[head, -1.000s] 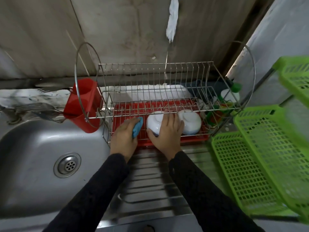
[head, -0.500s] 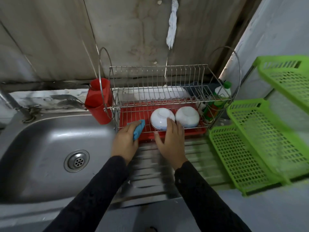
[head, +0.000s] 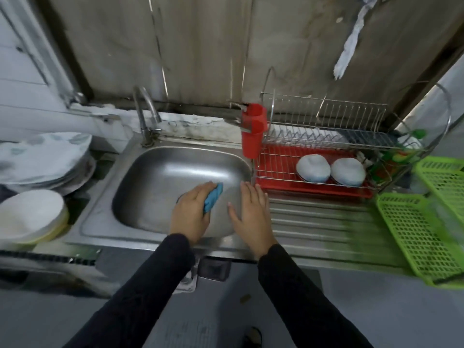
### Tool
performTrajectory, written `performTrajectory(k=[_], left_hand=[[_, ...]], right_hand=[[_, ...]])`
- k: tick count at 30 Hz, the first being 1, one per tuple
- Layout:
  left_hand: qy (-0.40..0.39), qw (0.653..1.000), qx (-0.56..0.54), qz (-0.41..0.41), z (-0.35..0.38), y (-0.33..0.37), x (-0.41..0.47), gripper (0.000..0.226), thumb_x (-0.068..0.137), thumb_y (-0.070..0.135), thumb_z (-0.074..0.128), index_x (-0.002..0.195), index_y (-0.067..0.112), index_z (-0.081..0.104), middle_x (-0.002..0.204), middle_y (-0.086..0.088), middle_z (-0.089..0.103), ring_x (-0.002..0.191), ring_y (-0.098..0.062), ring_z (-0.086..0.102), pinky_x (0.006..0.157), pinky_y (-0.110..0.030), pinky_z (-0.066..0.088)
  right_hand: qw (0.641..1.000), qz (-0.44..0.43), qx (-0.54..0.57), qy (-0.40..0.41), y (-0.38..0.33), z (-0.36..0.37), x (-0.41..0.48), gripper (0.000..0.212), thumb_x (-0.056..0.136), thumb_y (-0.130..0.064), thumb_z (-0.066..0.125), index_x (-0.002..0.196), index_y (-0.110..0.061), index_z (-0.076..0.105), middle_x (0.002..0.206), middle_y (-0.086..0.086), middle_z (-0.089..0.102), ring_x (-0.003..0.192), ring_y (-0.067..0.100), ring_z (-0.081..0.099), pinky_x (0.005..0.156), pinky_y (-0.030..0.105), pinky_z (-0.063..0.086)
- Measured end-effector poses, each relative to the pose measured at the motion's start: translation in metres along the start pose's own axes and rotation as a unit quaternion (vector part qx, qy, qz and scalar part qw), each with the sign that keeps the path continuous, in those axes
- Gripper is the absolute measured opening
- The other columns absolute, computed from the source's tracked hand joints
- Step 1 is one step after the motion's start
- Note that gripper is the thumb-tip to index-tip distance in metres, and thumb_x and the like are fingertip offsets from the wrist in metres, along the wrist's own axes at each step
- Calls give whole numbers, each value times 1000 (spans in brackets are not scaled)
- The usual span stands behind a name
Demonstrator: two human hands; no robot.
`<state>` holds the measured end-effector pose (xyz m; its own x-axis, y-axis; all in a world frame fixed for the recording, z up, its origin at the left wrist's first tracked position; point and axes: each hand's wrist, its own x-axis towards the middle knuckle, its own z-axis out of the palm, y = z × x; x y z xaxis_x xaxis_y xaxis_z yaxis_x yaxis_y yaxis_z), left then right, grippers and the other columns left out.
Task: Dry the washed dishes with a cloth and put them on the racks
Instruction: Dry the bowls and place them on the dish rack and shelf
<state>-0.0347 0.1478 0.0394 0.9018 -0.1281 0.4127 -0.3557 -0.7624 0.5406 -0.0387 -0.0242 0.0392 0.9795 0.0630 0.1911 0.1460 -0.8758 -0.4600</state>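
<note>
Leaving two bowls (head: 313,169) on the rack (head: 326,114), we are pulling back left for more dishes (head: 30,217), left hand (head: 189,217) gripping the cloth (head: 213,200), right hand (head: 251,214) straight-fingered.

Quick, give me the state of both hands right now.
Left hand: holding the small blue cloth.
Right hand: open, fingers straight, holding nothing.

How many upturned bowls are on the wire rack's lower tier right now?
2. The left bowl sits mid-tier and the right bowl is just beside it, both over the red tray. None seem hidden.
</note>
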Motion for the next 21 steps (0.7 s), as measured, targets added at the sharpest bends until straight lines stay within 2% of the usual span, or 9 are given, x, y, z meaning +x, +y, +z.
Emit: performTrajectory(k=[3, 8, 11, 15, 21], left_hand=[[4, 998, 26, -48, -35, -31, -30, 59, 77, -5, 63, 133, 13, 58, 134, -7, 60, 113, -28, 59, 98, -39, 49], [18, 993, 56, -100, -92, -74, -73, 59, 74, -6, 65, 131, 12, 59, 131, -8, 61, 111, -31, 59, 98, -41, 48], [41, 988, 63, -136, -125, -103, -96, 60, 74, -7, 66, 131, 11, 59, 133, -10, 60, 116, -33, 58, 102, -42, 47], [63, 980, 69, -176, -160, -132, -118, 58, 73, -6, 64, 128, 13, 59, 124, -10, 63, 104, -31, 60, 87, -33, 46], [108, 957, 79, -256, -196, -178, -133, 56, 76, -3, 62, 127, 18, 59, 120, -6, 65, 100, -30, 61, 81, -36, 48]], right_hand=[[999, -25, -8, -19, -47, 22, -12, 66, 104, -45, 42, 157, -12, 24, 164, 6, 27, 153, 27, 13, 126, 45, 8], [997, -63, 19, -40, -113, 58, -27, 62, 102, -42, 48, 154, -11, 32, 160, 6, 33, 152, 28, 17, 126, 42, 9], [994, -97, 14, -56, -149, 79, -30, 60, 102, -41, 48, 152, -9, 36, 157, 9, 38, 149, 31, 22, 123, 41, 11], [988, -122, 33, -84, -191, 104, -31, 63, 102, -41, 48, 154, -10, 32, 158, 7, 36, 151, 30, 19, 125, 44, 14], [977, -178, 33, -112, -246, 141, -8, 62, 104, -41, 44, 156, -12, 29, 161, 5, 32, 153, 26, 14, 126, 43, 12]])
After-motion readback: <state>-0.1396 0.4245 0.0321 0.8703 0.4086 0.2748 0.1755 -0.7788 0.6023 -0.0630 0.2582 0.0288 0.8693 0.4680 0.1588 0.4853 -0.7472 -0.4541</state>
